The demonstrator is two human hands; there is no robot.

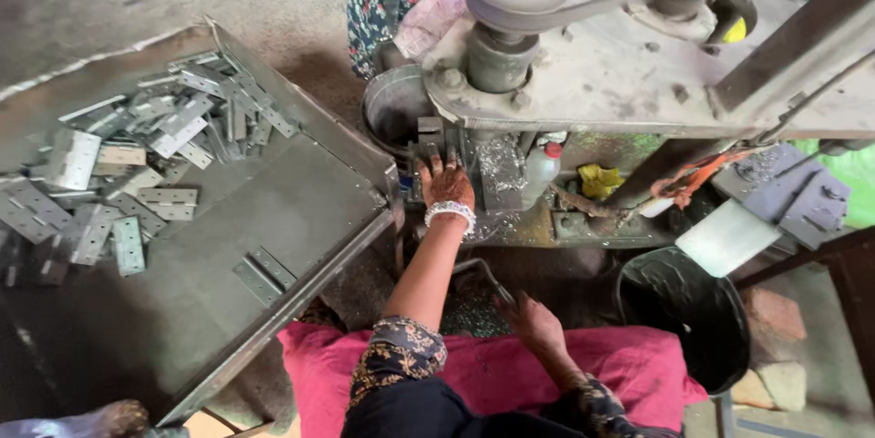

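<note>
The left hand [447,183] reaches forward and lies flat, fingers spread, on the bed of the press [583,82], just below its die block [429,133]; whether a hinge sits under the fingers cannot be told. The right hand [536,324] hangs low near the lap, curled round a bent metal handle [481,272]. Loose hinges [118,174] are heaped on the tray [301,210] well to the left of both hands, with one hinge [260,276] lying alone nearer the tray's edge. A black bucket [684,315] stands to the right.
</note>
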